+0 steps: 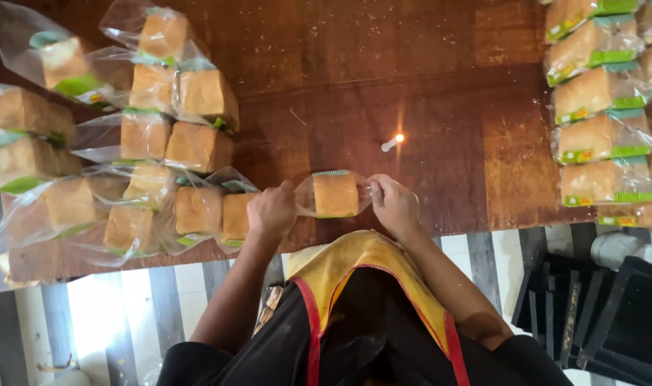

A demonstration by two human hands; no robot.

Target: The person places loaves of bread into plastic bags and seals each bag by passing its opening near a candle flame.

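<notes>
1. A bagged bread loaf sits at the near edge of the wooden table, between both hands.
2. The left hand pinches the bag's one end; the right hand pinches the other.
3. A lit candle stands just beyond.
4. Open-bagged loaves pile on the left, sealed loaves on the right.

Single head view, looking steeply down, close over wooden table.
</notes>
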